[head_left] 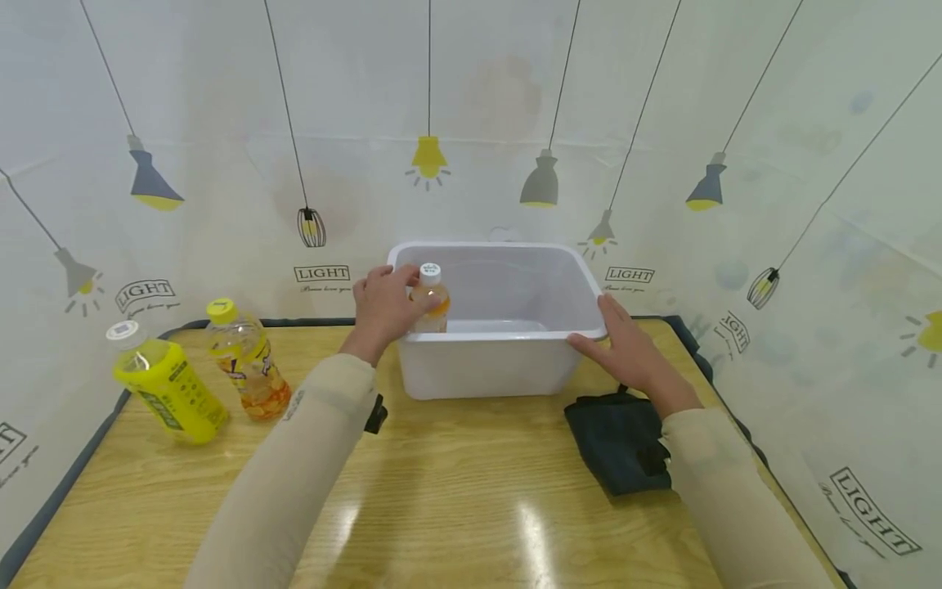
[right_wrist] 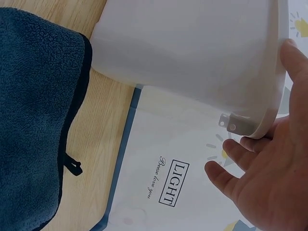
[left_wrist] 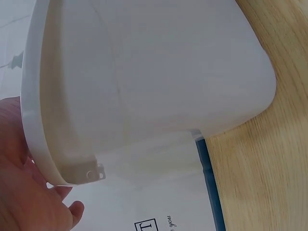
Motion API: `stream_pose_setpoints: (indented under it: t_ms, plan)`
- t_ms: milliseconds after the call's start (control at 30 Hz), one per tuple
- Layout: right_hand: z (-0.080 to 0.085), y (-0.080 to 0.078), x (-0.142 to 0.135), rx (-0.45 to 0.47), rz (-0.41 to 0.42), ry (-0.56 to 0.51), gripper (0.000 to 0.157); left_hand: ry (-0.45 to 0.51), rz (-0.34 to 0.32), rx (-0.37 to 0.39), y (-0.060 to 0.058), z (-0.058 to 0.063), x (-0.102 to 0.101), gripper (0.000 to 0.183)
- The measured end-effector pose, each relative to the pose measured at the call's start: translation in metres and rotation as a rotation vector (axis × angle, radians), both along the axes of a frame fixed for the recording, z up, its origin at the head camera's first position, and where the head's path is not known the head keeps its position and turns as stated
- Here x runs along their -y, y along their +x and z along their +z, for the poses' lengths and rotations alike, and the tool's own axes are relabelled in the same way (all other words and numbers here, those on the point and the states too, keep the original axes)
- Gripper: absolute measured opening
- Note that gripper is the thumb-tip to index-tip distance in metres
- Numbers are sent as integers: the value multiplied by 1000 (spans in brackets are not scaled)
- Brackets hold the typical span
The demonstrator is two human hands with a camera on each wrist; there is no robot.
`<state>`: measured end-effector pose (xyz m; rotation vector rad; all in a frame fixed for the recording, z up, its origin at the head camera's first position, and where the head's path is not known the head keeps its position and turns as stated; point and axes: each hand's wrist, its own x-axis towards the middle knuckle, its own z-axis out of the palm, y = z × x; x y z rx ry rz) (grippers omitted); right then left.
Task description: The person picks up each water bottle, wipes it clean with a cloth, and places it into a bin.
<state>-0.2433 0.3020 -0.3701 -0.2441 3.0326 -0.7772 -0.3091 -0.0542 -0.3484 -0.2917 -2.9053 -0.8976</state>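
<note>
A white plastic basin stands at the back of the wooden table. Inside its left end is a small bottle with a white cap and orange contents, its lower part hidden by the front wall. My left hand reaches over the rim and grips this bottle, thumb in front and fingers behind. At the opposite end, my right hand rests against the basin's corner. In the right wrist view its thumb touches the rim, while the fingers extend fairly straight beside and below it.
Left on the table stand a yellow-green bottle with a white cap and a clear bottle with a yellow cap and orange contents. A dark blue cloth lies below my right wrist. A printed curtain hangs behind the table.
</note>
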Motion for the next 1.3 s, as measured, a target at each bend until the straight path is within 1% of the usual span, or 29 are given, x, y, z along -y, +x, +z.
stream_pose_setpoints:
  t_ms: [100,267,333,533,667,867,1067,1200,1300]
  plan:
    - [0,0,1,-4,4,-3,98,1,1,9,1,1,0,53]
    - [1,1,5,-6,2,-20,98,11,5,-4,3,1,2,46]
    - [1,0,6,-4,1,-21,98,16,3,-3,4,1,3,46]
    - [2,0,7,-1,7,-9,98,24,-21,10,7,3,8,56]
    - [3,0,7,3,9,-9,98,44,-36,-15,9,7,12,62]
    - [3,0,5,4,11,-17,98,28,-12,-63,14,18,20,69]
    - [4,0,4,-11,30,-53,94,31,15,-118,24,35,32,65]
    - [6,0,4,-6,34,-51,94,41,15,-141,30,43,38,63]
    - [7,1,3,-1,44,-51,92,43,6,-158,34,45,41,62]
